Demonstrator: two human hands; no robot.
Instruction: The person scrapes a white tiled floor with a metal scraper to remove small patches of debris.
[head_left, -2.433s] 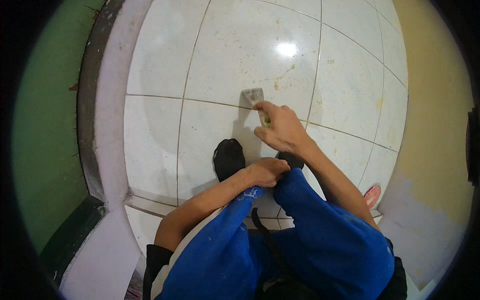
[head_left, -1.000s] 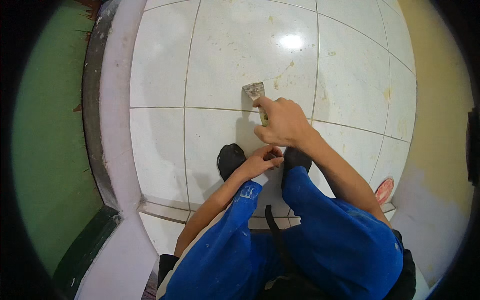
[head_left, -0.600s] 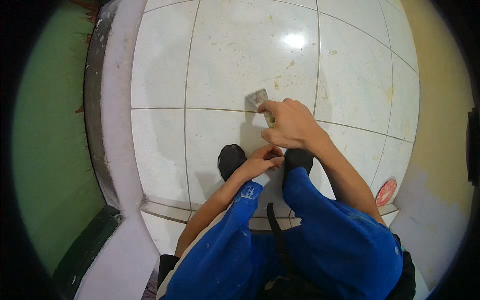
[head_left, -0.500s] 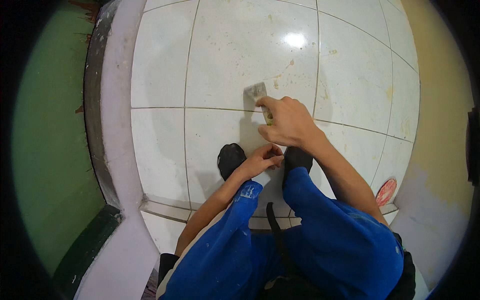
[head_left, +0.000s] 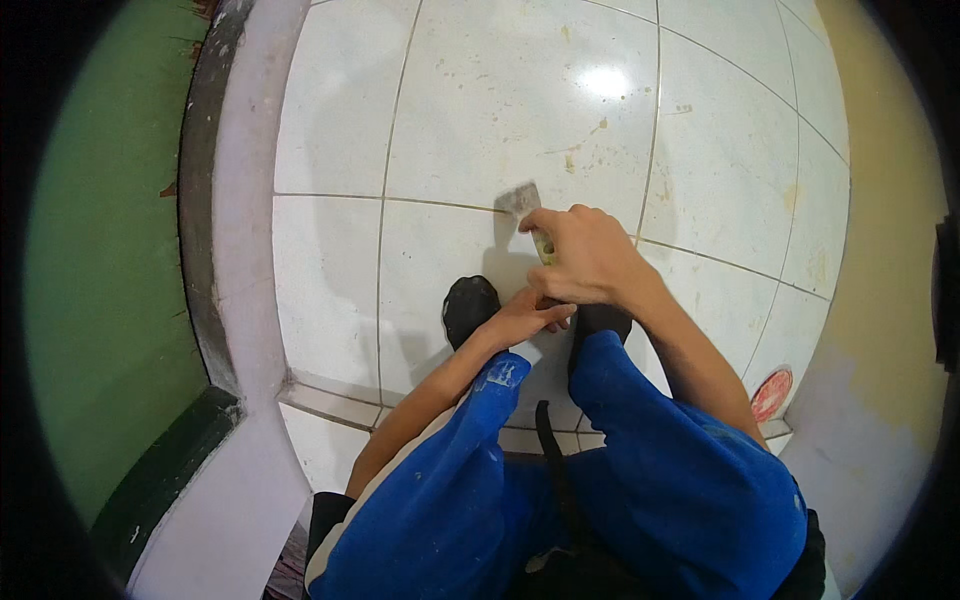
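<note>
My right hand is wrapped round the handle of a putty knife. Its wide, smeared metal blade points away from me, to the upper left, over the white tiled floor. The blade looks close to the floor, but I cannot tell whether it touches. A yellowish-green piece of the handle shows between thumb and fingers. Just below, my left hand is open and loosely bent, its thumb stretched to the right. The left fingertips are partly hidden by the right hand, and nothing is seen in them.
Dried yellowish splashes mark the tiles ahead. My dark shoes stand below my hands. A pale wall strip and green surface run along the left; a yellowish wall is on the right. A red oval piece lies near that wall.
My right hand with the putty knife has come slightly back toward me. The hands are now closer, with the left fingers partly under the right hand. The view has shifted a little.
</note>
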